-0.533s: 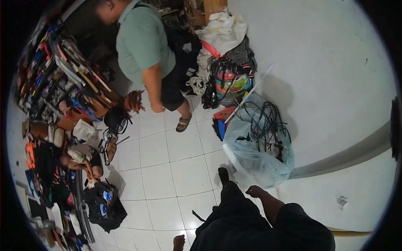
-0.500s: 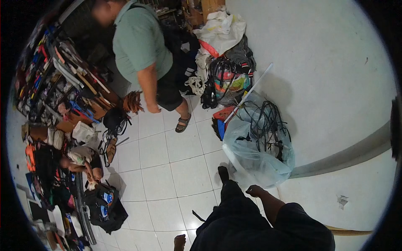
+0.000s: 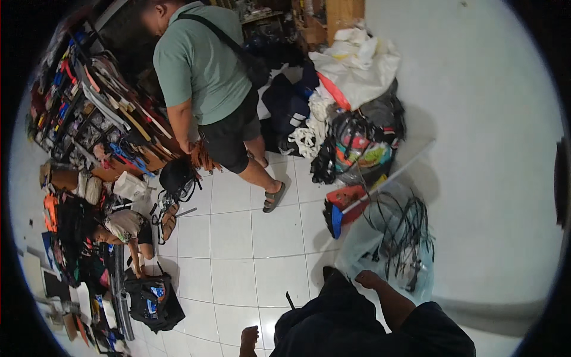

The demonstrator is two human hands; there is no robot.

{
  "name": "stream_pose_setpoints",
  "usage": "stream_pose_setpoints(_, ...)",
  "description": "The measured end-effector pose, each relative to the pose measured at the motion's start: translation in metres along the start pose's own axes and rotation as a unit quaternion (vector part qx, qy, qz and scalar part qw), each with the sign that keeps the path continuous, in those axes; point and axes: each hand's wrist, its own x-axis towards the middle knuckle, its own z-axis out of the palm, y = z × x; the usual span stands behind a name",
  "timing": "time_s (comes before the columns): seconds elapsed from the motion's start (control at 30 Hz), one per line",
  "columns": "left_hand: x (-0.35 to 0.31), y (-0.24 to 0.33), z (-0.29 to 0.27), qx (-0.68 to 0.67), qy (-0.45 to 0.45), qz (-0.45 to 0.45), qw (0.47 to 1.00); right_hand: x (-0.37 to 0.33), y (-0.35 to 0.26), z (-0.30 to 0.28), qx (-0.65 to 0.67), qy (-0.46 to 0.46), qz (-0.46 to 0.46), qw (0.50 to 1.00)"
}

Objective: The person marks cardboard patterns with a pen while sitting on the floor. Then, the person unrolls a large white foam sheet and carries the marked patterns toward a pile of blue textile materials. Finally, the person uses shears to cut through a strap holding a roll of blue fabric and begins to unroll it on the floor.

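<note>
My left hand [image 3: 250, 337] hangs low beside my dark clothes, over the white tiled floor, its fingers loosely curled and nothing visible in them. On the other side, my right hand [image 3: 370, 278] reaches forward from a dark sleeve with its fingers curled in; I see nothing held. It appears over the near edge of a large clear plastic bag [image 3: 355, 253] holding tangled black straps [image 3: 410, 223]. The frame does not show whether hand and bag touch. Just beyond the bag is a red and blue dustpan-like item [image 3: 345, 205], with a pale stick [image 3: 395, 174] slanting across.
A person in a green shirt [image 3: 205, 65] stands ahead. At left, another person [image 3: 126, 226] crouches by a black bag [image 3: 156, 303]. Crammed shelves [image 3: 95, 107] line the left side. A heap with a white sack [image 3: 363, 65] lies against the right wall [image 3: 488, 149].
My view has shifted forward, bringing the plastic bag and heap nearer. The standing person has turned and stepped, one arm now by the brown bundle. The crouching person's arm reaches down to the black bag.
</note>
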Motion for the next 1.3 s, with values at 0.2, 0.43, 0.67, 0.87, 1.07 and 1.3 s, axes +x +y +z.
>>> stream_pose_setpoints(0.2, 0.043, 0.103, 0.057, 0.088, 0.029, 0.120, 0.988, 0.106, -0.018, -0.112, -0.023, 0.088, -0.026, 0.996)
stream_pose_setpoints(0.43, 0.144, 0.089, 0.024, 0.245, 0.001, 0.123, 0.962, 0.248, -0.069, -0.130, 0.042, 0.067, -0.034, 0.996)
stream_pose_setpoints(0.67, 0.197, 0.265, 0.003, 0.106, -0.063, -0.190, 0.974, 0.298, -0.127, -0.158, -0.307, -0.027, -0.282, 0.909)
stream_pose_setpoints(0.87, 0.307, 0.439, -0.080, 0.004, 0.035, 0.288, 0.957, 0.416, -0.250, -0.227, -0.324, -0.031, -0.132, 0.936)
stream_pose_setpoints(1.07, 0.305, 0.591, -0.044, 0.076, 0.110, 0.270, 0.953, 0.579, -0.285, -0.313, -0.024, 0.011, -0.096, 0.995)
stream_pose_setpoints(1.3, 0.230, 0.503, 0.029, 0.062, -0.038, -0.060, 0.996, 0.814, -0.330, -0.406, -0.124, 0.062, -0.197, 0.971)
